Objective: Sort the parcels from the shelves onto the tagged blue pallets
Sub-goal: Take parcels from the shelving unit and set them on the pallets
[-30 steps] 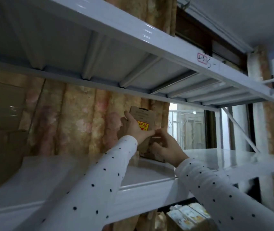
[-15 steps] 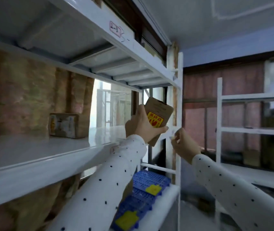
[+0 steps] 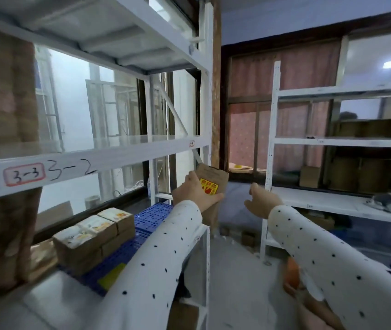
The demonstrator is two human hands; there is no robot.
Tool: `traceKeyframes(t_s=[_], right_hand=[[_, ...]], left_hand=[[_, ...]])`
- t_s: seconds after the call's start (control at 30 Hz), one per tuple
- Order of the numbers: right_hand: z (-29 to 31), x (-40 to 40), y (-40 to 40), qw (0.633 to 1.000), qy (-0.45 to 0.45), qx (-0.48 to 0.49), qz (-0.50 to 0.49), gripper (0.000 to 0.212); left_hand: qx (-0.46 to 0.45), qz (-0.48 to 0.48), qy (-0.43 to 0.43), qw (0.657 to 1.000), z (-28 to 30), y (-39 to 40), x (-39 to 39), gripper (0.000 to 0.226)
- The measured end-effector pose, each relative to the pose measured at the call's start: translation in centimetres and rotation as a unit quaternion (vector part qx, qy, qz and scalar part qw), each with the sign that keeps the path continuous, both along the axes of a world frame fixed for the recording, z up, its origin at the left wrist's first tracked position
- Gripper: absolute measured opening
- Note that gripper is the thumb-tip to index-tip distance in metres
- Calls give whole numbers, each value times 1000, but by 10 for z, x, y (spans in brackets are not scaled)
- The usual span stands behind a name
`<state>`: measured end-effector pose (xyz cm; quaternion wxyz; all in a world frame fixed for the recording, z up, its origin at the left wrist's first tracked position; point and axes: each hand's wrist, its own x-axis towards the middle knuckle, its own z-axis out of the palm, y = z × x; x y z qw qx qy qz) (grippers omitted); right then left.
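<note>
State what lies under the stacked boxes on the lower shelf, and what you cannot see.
The boxes stand on a blue pallet bearing a yellow tag. The pallet's part beneath them is covered, and the left sleeve hides its near right edge.

A parcel [image 3: 210,186] is held in the left hand [image 3: 195,195] just right of the near shelving [image 3: 108,154], above a pallet [image 3: 142,234] bearing stacked boxes [image 3: 94,236], while the right hand [image 3: 261,201] hovers beside it, before a second rack [image 3: 342,141].
</note>
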<state>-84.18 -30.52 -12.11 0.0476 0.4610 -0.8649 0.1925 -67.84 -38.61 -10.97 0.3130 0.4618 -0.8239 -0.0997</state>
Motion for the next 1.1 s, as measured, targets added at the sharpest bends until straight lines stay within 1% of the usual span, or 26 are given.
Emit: traceKeyframes(t_s=[0.07, 0.17, 0.27, 0.33, 0.43, 0.47, 0.5, 0.53, 0.57, 0.6, 0.7, 0.8, 0.9, 1.0, 1.1], right_hand=[[-11, -20, -9, 999, -10, 33, 6, 55], [-23, -43, -19, 997, 2, 65, 34, 53], [-33, -63, -32, 993, 6, 102, 65, 43], [-42, -77, -46, 991, 4, 105, 80, 39], [-60, -94, -71, 988, -10, 113, 109, 38], [-65, -100, -81, 985, -21, 123, 121, 31], [-70, -105, -92, 982, -29, 134, 129, 18], [-73, -108, -102, 981, -37, 135, 135, 13], [-76, -110, -114, 981, -50, 127, 135, 15], [-81, -114, -128, 981, -58, 123, 136, 13], [-95, -121, -173, 980, -76, 114, 146, 36], [-102, -122, -220, 973, -92, 135, 163, 36], [-102, -122, -265, 967, -106, 148, 178, 39], [-105, -126, -305, 966, -118, 144, 180, 32], [-114, -131, -341, 960, -156, 141, 186, 32]], left_hand=[[28, 9, -1, 1000, -11, -9, -24, 86], [99, 20, 14, 995, -31, -26, -57, 97], [151, 38, 33, 987, -51, -43, -85, 92], [187, 48, 46, 980, -63, -53, -99, 95], [239, 67, 56, 967, -84, -74, -111, 101], [252, 76, 57, 963, -89, -84, -114, 102], [260, 85, 52, 960, -93, -94, -117, 105], [263, 95, 42, 959, -97, -105, -120, 107], [262, 107, 29, 959, -99, -116, -122, 109], [258, 118, 20, 959, -102, -129, -126, 109], [247, 141, 6, 959, -110, -166, -136, 109], [243, 149, 6, 958, -117, -207, -147, 108], [253, 153, 46, 954, -120, -248, -158, 104], [255, 137, 105, 951, -123, -287, -166, 95], [260, 140, 116, 948, -128, -317, -171, 96]])
